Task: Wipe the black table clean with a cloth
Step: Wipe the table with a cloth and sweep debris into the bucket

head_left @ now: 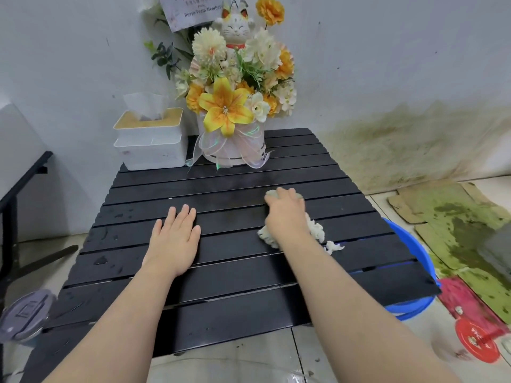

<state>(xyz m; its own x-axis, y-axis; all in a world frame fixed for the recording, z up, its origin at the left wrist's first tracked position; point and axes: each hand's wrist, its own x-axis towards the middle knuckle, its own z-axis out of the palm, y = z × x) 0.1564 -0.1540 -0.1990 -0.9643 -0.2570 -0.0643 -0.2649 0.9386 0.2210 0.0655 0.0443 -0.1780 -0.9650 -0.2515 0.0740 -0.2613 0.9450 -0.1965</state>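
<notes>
The white cloth [315, 230] lies on the black desk [221, 272], right of the middle, squashed under the right hand [286, 214], which presses on it. The left hand [175, 239] lies flat and open just beside it. Water drops sit left. The flower pot [235, 150] holds flowers; the tissue box [150, 142] holds tissues.
</notes>
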